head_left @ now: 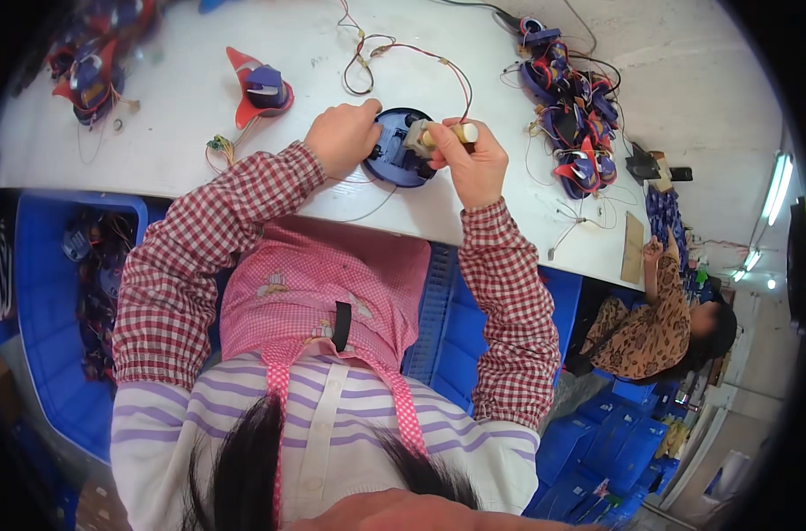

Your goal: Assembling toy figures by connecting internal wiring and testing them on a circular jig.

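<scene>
On the white table in front of me lies a round dark blue plastic housing (pixel 391 168), its hollow inside facing up. My left hand (pixel 345 137) is closed on the housing's left rim. My right hand (pixel 475 166) grips a small part with a cream barrel (pixel 466 133) and a grey block at its end, held over the housing's right side. Red and black wires (pixel 460 81) run up from beside this part and across the table. Whether the grey block touches the housing I cannot tell. A thin wire trails from the housing toward the table's near edge.
A red and blue plastic assembly (pixel 260 91) with loose wires stands left of my hands. Similar assemblies are heaped at the far left (pixel 89 84) and along the right (pixel 567 111). A blue bin (pixel 36 336) with dark parts is below left. Another person (pixel 660 332) sits at right.
</scene>
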The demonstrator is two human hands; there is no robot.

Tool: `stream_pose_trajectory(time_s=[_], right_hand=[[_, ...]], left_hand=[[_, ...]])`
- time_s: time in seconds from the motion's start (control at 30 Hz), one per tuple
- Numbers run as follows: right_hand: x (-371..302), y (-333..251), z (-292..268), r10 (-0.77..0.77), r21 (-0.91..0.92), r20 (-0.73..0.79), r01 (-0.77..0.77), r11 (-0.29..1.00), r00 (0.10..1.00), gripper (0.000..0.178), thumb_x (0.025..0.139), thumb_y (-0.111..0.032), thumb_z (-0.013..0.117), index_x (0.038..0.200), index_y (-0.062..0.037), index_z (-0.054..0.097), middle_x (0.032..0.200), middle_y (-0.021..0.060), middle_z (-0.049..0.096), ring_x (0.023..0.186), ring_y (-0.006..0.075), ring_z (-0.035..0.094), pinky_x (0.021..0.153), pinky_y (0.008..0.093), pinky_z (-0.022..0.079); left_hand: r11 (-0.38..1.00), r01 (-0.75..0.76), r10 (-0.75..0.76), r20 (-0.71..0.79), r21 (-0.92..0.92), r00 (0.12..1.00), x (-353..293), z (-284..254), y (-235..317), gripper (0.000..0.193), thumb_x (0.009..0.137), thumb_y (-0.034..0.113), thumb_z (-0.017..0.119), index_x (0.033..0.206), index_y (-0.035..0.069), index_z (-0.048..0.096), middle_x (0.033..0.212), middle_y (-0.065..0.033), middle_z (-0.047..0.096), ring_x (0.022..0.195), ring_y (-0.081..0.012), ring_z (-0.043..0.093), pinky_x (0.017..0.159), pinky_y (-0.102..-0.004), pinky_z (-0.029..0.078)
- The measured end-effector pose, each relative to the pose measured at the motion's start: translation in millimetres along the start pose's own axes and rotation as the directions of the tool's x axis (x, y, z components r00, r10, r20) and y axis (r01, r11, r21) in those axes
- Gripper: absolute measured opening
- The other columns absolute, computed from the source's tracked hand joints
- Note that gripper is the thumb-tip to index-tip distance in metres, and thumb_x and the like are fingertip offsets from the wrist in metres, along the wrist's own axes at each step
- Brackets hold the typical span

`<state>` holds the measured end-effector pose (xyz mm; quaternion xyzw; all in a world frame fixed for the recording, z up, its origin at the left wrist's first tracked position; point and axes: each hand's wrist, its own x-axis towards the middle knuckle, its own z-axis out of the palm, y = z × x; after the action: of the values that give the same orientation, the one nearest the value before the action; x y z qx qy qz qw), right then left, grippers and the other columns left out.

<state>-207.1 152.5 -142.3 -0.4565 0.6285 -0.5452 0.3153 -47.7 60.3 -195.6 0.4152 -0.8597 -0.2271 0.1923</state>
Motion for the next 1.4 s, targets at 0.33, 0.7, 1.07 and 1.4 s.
stream_pose_trajectory(time_s=[0.33, 0.7, 1.07, 1.4], right_hand=[[-12.0, 18.1, 21.5, -0.57, -0.592, 0.053, 0.485, 0.644, 0.82, 0.025, 0.071, -0.008, 0.077, 0.09, -0.001, 0.063, 0.076, 0.0045, 0.056, 0.055, 0.0113, 0.05, 0.047, 0.0213, 0.042], [-10.0, 22.4, 27.1, -0.619, -0.636, 0.095, 0.526, 0.564, 0.779, 0.026, 0.071, -0.006, 0.077, 0.092, -0.0021, 0.062, 0.077, 0.0047, 0.055, 0.058, 0.0136, 0.051, 0.048, 0.023, 0.043], [-9.2, 13.5, 24.7, -0.58, -0.639, 0.154, 0.528, 0.56, 0.8, 0.025, 0.071, -0.003, 0.075, 0.091, -0.0018, 0.06, 0.079, 0.0057, 0.055, 0.059, 0.0154, 0.053, 0.049, 0.0239, 0.044], [-11.9, 12.3, 26.5, -0.443, -0.623, 0.198, 0.461, 0.631, 0.874, 0.016, 0.075, -0.004, 0.071, 0.085, -0.0019, 0.059, 0.078, 0.0065, 0.056, 0.057, 0.0151, 0.052, 0.047, 0.0236, 0.042]], left_hand=[[0.956, 0.031, -0.044, -0.037, -0.292, 0.998, -9.6, 0.8, 1.1, 0.025, 0.079, 0.012, 0.051, 0.101, 0.0, 0.051, 0.07, -0.0199, 0.062, 0.062, -0.0366, 0.061, 0.057, -0.042, 0.049], [0.927, 0.04, -0.06, -0.044, -0.372, 0.997, -8.9, 5.5, -0.9, 0.023, 0.078, 0.008, 0.052, 0.1, 0.0, 0.05, 0.064, -0.0169, 0.061, 0.056, -0.0312, 0.06, 0.051, -0.0381, 0.047], [0.911, 0.045, -0.061, -0.026, -0.409, 0.998, -8.1, 7.7, -0.2, 0.022, 0.078, 0.008, 0.053, 0.098, 0.001, 0.049, 0.062, -0.015, 0.06, 0.054, -0.0309, 0.059, 0.051, -0.0371, 0.047], [0.914, 0.025, -0.065, -0.085, -0.406, 0.994, -7.5, 10.0, -3.0, 0.022, 0.077, 0.007, 0.051, 0.098, 0.002, 0.048, 0.062, -0.0149, 0.06, 0.056, -0.0323, 0.06, 0.053, -0.0393, 0.046]])
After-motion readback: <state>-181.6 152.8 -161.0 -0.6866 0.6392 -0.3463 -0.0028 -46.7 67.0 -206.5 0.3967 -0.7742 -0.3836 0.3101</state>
